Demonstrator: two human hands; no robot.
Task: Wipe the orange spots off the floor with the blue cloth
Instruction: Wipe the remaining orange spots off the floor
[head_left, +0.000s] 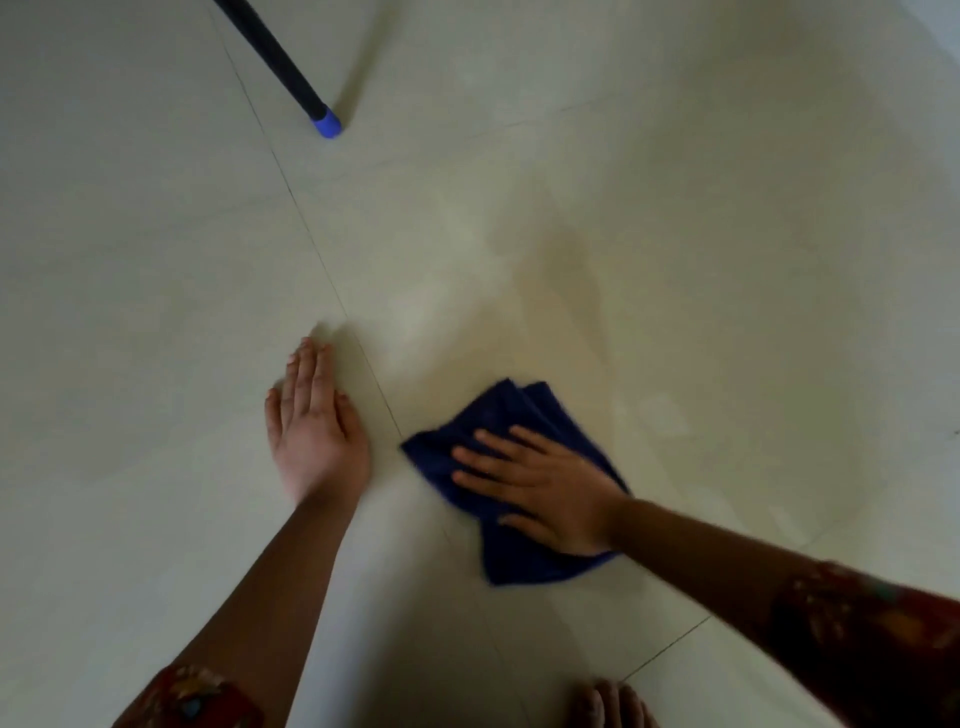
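Observation:
A folded dark blue cloth (524, 564) lies flat on the pale tiled floor (156, 260). My right hand (540, 486) presses on top of it, palm down, fingers spread and pointing left. My left hand (311, 421) rests flat on the bare floor to the left of the cloth, fingers together, holding nothing. A faint orange-brown smear (566, 280) stains the tile beyond the cloth. No sharp orange spots show; the frame is blurred.
A black pole with a blue end cap (326, 124) rests its tip on the floor at the upper left. A bare foot (610, 704) shows at the bottom edge. Dark grout lines (291, 192) cross the tiles.

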